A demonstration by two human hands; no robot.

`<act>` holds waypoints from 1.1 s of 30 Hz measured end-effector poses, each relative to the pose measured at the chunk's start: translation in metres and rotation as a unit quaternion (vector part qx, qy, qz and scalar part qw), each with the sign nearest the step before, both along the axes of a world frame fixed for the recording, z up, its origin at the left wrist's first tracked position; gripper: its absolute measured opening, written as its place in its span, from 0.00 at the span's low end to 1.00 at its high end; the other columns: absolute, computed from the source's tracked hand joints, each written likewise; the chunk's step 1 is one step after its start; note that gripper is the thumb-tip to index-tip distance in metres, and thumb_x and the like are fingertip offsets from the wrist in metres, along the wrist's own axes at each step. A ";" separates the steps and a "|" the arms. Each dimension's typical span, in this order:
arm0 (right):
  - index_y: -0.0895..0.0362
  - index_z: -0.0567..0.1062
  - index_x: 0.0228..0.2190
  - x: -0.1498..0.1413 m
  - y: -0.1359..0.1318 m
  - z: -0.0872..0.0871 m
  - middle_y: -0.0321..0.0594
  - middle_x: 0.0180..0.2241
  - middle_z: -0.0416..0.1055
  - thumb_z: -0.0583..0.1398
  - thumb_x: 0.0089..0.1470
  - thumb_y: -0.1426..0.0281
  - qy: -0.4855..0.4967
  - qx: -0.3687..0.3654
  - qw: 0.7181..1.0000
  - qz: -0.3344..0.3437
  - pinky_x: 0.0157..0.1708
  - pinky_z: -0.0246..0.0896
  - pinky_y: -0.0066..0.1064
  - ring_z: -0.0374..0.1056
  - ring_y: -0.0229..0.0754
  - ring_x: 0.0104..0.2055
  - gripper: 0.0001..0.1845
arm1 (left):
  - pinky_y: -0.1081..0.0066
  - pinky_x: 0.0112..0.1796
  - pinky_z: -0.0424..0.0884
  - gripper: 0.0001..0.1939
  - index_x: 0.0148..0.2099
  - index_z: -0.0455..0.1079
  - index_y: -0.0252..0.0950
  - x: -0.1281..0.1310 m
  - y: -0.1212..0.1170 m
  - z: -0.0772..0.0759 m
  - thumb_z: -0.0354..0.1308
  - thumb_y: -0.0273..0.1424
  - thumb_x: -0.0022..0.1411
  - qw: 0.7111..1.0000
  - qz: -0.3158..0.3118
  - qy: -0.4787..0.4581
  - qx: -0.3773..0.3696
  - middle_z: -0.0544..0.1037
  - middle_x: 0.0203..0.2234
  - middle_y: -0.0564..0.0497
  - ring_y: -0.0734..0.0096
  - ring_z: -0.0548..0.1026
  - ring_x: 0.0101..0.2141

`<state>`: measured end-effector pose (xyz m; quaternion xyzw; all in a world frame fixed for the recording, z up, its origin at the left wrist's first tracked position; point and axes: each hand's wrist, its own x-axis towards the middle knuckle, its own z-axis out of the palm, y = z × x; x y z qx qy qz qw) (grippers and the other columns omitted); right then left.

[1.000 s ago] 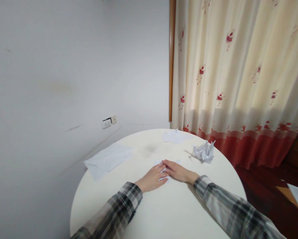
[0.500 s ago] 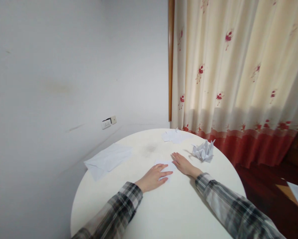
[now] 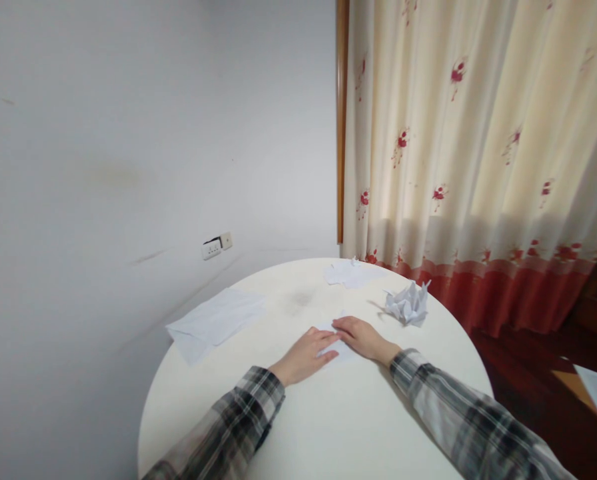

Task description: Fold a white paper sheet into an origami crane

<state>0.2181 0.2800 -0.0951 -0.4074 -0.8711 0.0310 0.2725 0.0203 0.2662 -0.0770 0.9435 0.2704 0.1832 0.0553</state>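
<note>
A small white sheet of paper [image 3: 343, 353] lies on the round table, partly covered by both hands. My left hand [image 3: 306, 355] rests on its left side, fingers stretched forward and thumb apart, pressing it down. From the right, my right hand [image 3: 362, 338] lies across the paper's upper part, its fingers extended to the left and slightly bent. The fingertips of the two hands meet or overlap; which is on top is hard to tell. How the paper is folded is hidden.
On the white table [image 3: 298, 433], larger white sheets [image 3: 218, 320] lie at the left edge. More paper pieces [image 3: 348, 273] lie at the back. A cluster of pointed folded paper [image 3: 408, 303] stands at the right. Behind are a wall and a curtain [image 3: 428, 167].
My right hand has moved left, from beside the paper onto it, meeting my left hand. My left hand's fingers have drawn closer together.
</note>
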 end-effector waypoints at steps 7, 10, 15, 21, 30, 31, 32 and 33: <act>0.59 0.58 0.52 0.001 -0.002 0.000 0.47 0.52 0.57 0.50 0.51 0.55 -0.028 -0.055 0.998 0.015 0.53 0.45 0.40 0.52 0.46 0.54 0.30 | 0.69 0.48 0.58 0.17 0.49 0.63 0.37 0.002 0.007 -0.009 0.44 0.37 0.62 0.999 0.003 -0.040 0.001 0.69 0.44 0.49 0.68 0.62 0.46; 0.58 0.55 0.53 0.001 -0.003 0.000 0.47 0.53 0.54 0.52 0.48 0.52 -0.040 -0.076 0.996 0.019 0.54 0.41 0.43 0.48 0.48 0.56 0.35 | 0.67 0.51 0.54 0.20 0.53 0.59 0.36 0.001 0.009 -0.013 0.42 0.39 0.62 1.000 0.006 -0.009 0.021 0.63 0.50 0.48 0.68 0.58 0.51; 0.58 0.55 0.53 0.002 -0.004 -0.001 0.48 0.53 0.55 0.54 0.46 0.52 -0.018 -0.078 0.997 0.015 0.54 0.42 0.42 0.49 0.48 0.56 0.37 | 0.64 0.52 0.53 0.24 0.56 0.53 0.36 -0.001 0.009 -0.013 0.41 0.42 0.61 0.999 0.013 0.041 0.015 0.58 0.54 0.47 0.66 0.55 0.53; 0.61 0.59 0.50 0.001 -0.003 -0.002 0.50 0.49 0.60 0.57 0.44 0.54 0.026 -0.036 0.999 0.007 0.51 0.49 0.38 0.55 0.46 0.51 0.36 | 0.63 0.52 0.53 0.25 0.56 0.54 0.36 -0.001 0.007 -0.011 0.41 0.43 0.61 0.998 0.033 0.047 0.027 0.58 0.54 0.46 0.65 0.56 0.53; 0.62 0.63 0.47 -0.001 0.000 -0.003 0.49 0.46 0.63 0.54 0.48 0.56 0.017 -0.022 0.999 -0.016 0.49 0.52 0.38 0.58 0.46 0.48 0.29 | 0.64 0.53 0.50 0.23 0.57 0.53 0.36 -0.003 0.010 -0.013 0.39 0.40 0.63 0.998 0.028 0.053 0.006 0.56 0.55 0.46 0.67 0.53 0.54; 0.62 0.63 0.47 -0.001 0.000 -0.003 0.49 0.46 0.63 0.54 0.49 0.57 0.012 -0.021 1.000 -0.018 0.49 0.52 0.37 0.58 0.46 0.48 0.28 | 0.64 0.53 0.50 0.23 0.57 0.52 0.37 -0.003 0.010 -0.012 0.39 0.41 0.62 0.998 0.025 0.056 -0.002 0.55 0.55 0.46 0.66 0.52 0.55; 0.63 0.63 0.47 -0.001 0.000 -0.003 0.49 0.46 0.63 0.53 0.50 0.57 0.009 -0.019 1.000 -0.018 0.49 0.51 0.37 0.58 0.46 0.49 0.28 | 0.63 0.53 0.50 0.24 0.57 0.52 0.37 -0.004 0.011 -0.012 0.39 0.42 0.62 0.998 0.023 0.059 -0.010 0.55 0.56 0.46 0.66 0.52 0.55; 0.63 0.63 0.47 -0.001 0.001 -0.003 0.49 0.47 0.63 0.53 0.50 0.57 0.006 -0.018 1.000 -0.018 0.50 0.51 0.37 0.57 0.46 0.49 0.28 | 0.63 0.53 0.50 0.25 0.57 0.51 0.37 -0.004 0.012 -0.011 0.40 0.43 0.61 0.998 0.020 0.062 -0.016 0.54 0.56 0.46 0.65 0.51 0.55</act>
